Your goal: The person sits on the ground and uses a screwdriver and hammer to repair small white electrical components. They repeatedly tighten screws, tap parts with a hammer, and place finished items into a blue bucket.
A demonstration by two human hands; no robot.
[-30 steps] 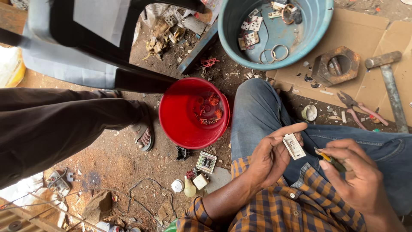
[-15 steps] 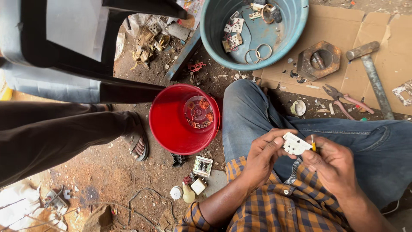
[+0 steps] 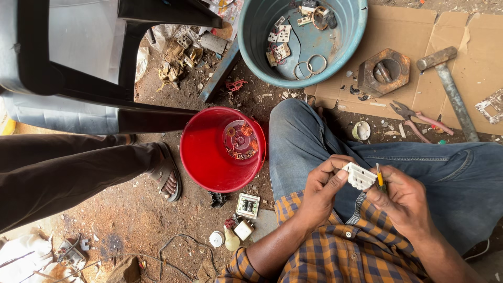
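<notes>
Reddish dirt ground littered with scrap, seen from above, with flattened cardboard (image 3: 419,31) laid across the upper right. Seated on it, in blue jeans and an orange-and-blue checked shirt.

Held over the lap: a small white plastic switch part (image 3: 359,175), gripped between both hands. Left hand (image 3: 320,195) curled around its left end, thumb and fingers pinched on it. Right hand (image 3: 403,202) closed too, pressed against the part's right side and clasping a thin yellow-handled screwdriver (image 3: 379,177), upright, just beside the part.

Just left of the knee, a red bucket (image 3: 209,160) with bits of copper-coloured scrap in its bottom. Above the knee, a blue tub (image 3: 257,36) holding white switch plates and wire rings. On the cardboard, a heavy rusted hexagonal block (image 3: 369,71), a hammer (image 3: 450,89) lying at a slant, and red-handled pliers (image 3: 419,119) near the cardboard's lower edge.

Below the bucket, on the dirt, a white switch plate (image 3: 247,204) and a few smaller white pieces. At left, another person's leg in dark trousers with a sandalled foot (image 3: 168,175) near the bucket, and a dark chair frame (image 3: 78,89) above it.
</notes>
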